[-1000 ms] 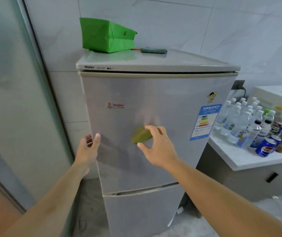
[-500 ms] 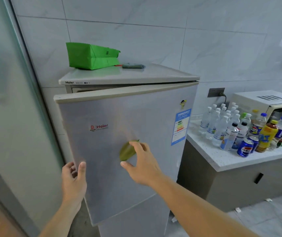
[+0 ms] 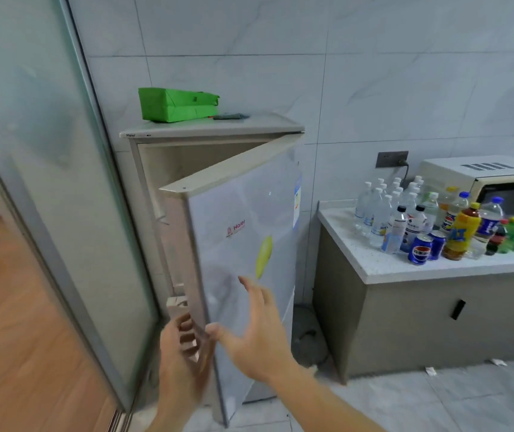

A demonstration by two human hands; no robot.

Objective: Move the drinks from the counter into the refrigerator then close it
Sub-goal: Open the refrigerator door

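Note:
The silver refrigerator [image 3: 205,132] stands against the tiled wall. Its upper door [image 3: 243,244] is swung well open toward me. My left hand [image 3: 184,350] grips the door's free edge low down, fingers curled round it. My right hand [image 3: 255,332] is spread with straight fingers in front of the door's face, beside that edge. The drinks [image 3: 430,219] stand clustered on the white counter [image 3: 383,266] at the right: several clear water bottles, two blue cans [image 3: 427,247], a yellow-labelled tea bottle [image 3: 461,232] and small dark and green bottles. The fridge's inside is mostly hidden behind the door.
A frosted glass sliding door [image 3: 62,182] stands close on the left, with wood floor beyond. A green bag [image 3: 177,104] lies on the fridge top. A microwave [image 3: 486,182] sits behind the drinks. The counter cabinet [image 3: 436,322] stands right of the fridge on grey tile.
The upper door has swung from nearly closed to wide open. My left hand stayed on its edge. My right hand came off the yellow sticker and dropped lower. The view pulled back.

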